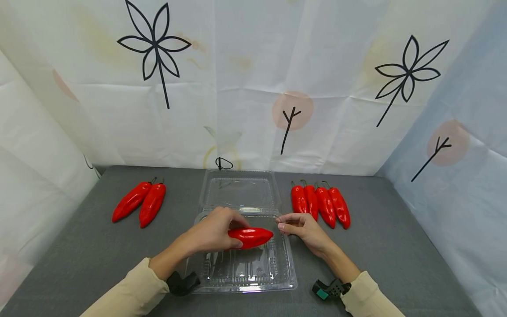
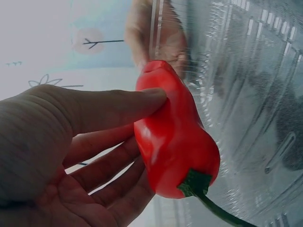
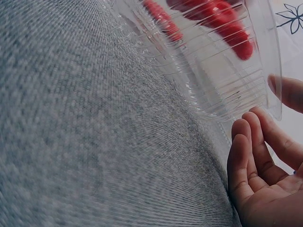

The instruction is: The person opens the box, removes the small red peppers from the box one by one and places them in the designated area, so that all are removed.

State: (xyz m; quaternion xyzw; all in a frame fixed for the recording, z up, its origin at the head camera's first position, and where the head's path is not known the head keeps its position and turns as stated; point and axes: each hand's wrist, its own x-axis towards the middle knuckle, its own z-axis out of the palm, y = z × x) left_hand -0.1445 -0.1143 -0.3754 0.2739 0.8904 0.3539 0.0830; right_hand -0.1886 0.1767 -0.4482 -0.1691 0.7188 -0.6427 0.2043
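My left hand grips a red pepper with its tip toward the right, above the base of a clear plastic clamshell container. In the left wrist view the thumb lies across the red pepper, and its green stem points away toward the lower right. The container's lid is folded back at the far side. With thumb and fingers, my right hand pinches the container's right rim near the hinge. The right wrist view shows the fingers at the ribbed clear wall, with red visible through it.
Two red peppers lie on the grey cloth at the left. Several more red peppers lie in a row at the right, just beyond my right hand. A patterned white curtain stands behind the grey table.
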